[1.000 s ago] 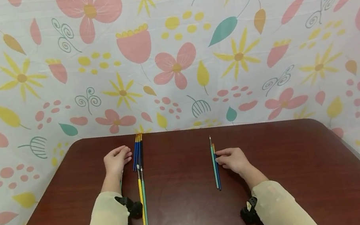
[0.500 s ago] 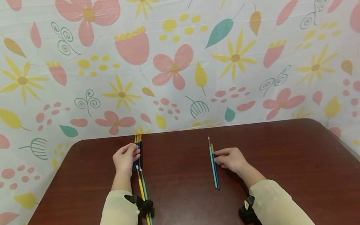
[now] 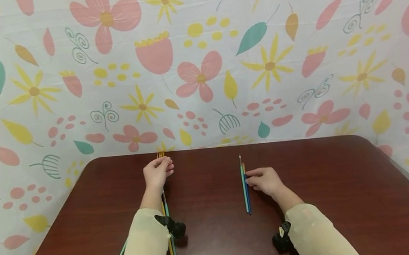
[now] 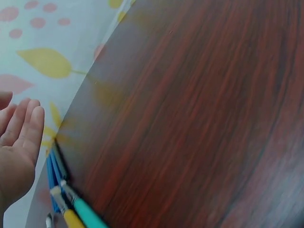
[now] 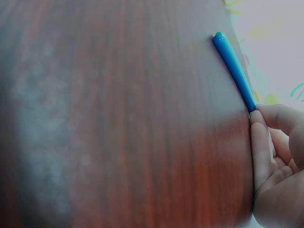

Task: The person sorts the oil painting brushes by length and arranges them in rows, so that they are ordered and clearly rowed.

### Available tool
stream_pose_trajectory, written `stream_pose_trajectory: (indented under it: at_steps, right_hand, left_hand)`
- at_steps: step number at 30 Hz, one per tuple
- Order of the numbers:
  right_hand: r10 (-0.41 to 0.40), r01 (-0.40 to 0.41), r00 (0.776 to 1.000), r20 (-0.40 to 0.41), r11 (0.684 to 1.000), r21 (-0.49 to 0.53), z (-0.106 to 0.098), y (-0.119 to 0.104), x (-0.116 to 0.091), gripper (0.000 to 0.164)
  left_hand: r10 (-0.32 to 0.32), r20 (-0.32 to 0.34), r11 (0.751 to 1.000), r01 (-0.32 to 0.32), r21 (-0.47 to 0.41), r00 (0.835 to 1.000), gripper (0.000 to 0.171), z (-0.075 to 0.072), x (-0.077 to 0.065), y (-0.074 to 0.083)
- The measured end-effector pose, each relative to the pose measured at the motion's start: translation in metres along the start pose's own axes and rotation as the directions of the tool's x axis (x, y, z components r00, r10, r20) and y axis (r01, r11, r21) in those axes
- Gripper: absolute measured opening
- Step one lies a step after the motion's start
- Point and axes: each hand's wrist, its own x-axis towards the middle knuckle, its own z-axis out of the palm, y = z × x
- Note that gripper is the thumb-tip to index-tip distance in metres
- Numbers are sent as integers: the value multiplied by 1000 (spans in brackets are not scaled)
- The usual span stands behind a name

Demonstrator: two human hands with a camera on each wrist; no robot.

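Note:
My right hand (image 3: 265, 180) pinches a blue paintbrush (image 3: 248, 201) between thumb and fingertips; its handle also shows in the right wrist view (image 5: 235, 71). Close along its left side lies a light green paintbrush (image 3: 245, 191). Above the bundle at the far left, my left hand (image 3: 158, 172) has loosely bent fingers and holds nothing visible. Beneath it, that bundle of blue paintbrushes (image 4: 53, 173) is mostly hidden in the head view. A yellow paintbrush (image 4: 71, 218) and a green paintbrush (image 4: 90, 213) point their bristles toward the bundle.
Left of the left sleeve, the end of another green handle (image 3: 121, 254) pokes out. The brown wooden table (image 3: 212, 217) reaches back to a flower-printed cloth (image 3: 188, 34). Small black cameras (image 3: 173, 228) sit at both wrists.
My left hand has moved right, from beside the blue bundle to over it. A green handle end now shows left of that sleeve. My right hand stays at the blue paintbrush.

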Motion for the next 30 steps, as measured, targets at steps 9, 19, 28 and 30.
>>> stream_pose_trajectory:
  at_steps: [9, 19, 28, 30]
  right_hand:
    - [8, -8, 1000, -1, 1000, 8, 0, 2, 1, 34]
    - [11, -10, 1000, -15, 1000, 15, 0, 0, 2, 33]
    - [15, -14, 1000, -11, 1000, 20, 0, 1, 2, 33]
    - [12, -12, 1000, -10, 1000, 23, 0, 0, 2, 33]
  left_hand:
    - [9, 59, 999, -11, 43, 998, 37, 27, -5, -8]
    - [23, 126, 990, -40, 134, 992, 36, 66, -16, -15]
    - [-3, 197, 986, -30, 167, 980, 31, 101, -30, -26]
    - [-12, 214, 985, -25, 169, 977, 31, 107, -34, -28]
